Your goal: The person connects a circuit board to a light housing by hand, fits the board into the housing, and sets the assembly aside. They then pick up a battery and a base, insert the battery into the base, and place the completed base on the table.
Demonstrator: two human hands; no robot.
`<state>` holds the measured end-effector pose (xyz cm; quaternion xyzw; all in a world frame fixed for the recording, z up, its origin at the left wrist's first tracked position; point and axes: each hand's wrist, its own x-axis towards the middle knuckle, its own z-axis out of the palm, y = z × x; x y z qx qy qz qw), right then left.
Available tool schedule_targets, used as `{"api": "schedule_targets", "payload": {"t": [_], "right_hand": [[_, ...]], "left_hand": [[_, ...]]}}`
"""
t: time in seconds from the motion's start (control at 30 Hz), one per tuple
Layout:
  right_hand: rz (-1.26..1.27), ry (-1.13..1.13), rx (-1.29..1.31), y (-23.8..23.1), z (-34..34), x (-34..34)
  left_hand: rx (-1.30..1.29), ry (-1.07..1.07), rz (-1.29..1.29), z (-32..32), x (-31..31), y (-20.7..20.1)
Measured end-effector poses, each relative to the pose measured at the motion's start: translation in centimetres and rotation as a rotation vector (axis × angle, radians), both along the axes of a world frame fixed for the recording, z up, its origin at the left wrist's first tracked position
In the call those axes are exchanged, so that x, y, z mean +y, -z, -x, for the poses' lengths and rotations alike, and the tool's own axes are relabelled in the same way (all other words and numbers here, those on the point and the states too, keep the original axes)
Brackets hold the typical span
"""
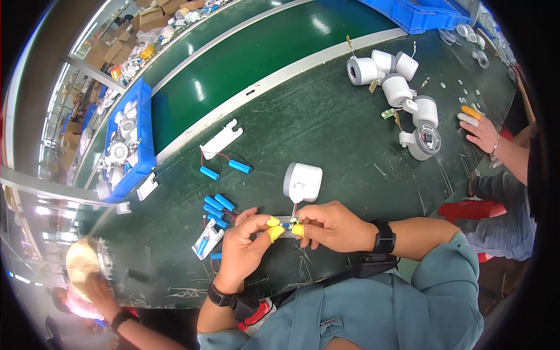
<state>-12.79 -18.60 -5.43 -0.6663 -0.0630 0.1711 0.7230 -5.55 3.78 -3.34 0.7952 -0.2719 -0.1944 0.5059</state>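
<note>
My left hand (248, 242) is closed in a pinch, with yellow finger cots on thumb and index finger. Whatever lies between those fingertips is too small to make out. Fingers of my right hand (338, 224), its thumb also in a yellow cot, close on a small green circuit board (293, 221). Wires run from the board up to a white lamp-like housing (304, 182) with a grey rim, lying on its side just beyond my hands. Left of my left hand are several blue cylindrical batteries (216, 205) and a white plastic holder (207, 240) with a battery in it.
Farther off lie two wired batteries (239, 167) and a white bracket (221, 140). Several white housings (396, 90) stand at the right, near another person's hand (483, 134). A blue crate (146, 125) of parts is at the left; a green conveyor (233, 64) runs behind. Another person's hand (104, 297) is lower left.
</note>
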Motion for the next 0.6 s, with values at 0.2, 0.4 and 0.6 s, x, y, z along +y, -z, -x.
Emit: {"api": "schedule_targets", "payload": {"t": [0.2,0.4,0.6], "right_hand": [[0.002,0.074,-0.044,-0.17,0.09,0.23],[0.069,0.041,-0.024,-0.41,-0.04,0.16],[0.170,0.034,-0.156,0.01,0.05,0.28]], "left_hand": [[-0.185,0.048,0.024,0.13,-0.82,0.66],[-0.290,0.072,0.072,0.33,-0.98,0.65],[-0.252,0.107,0.058,-0.01,-0.74,0.82]]}}
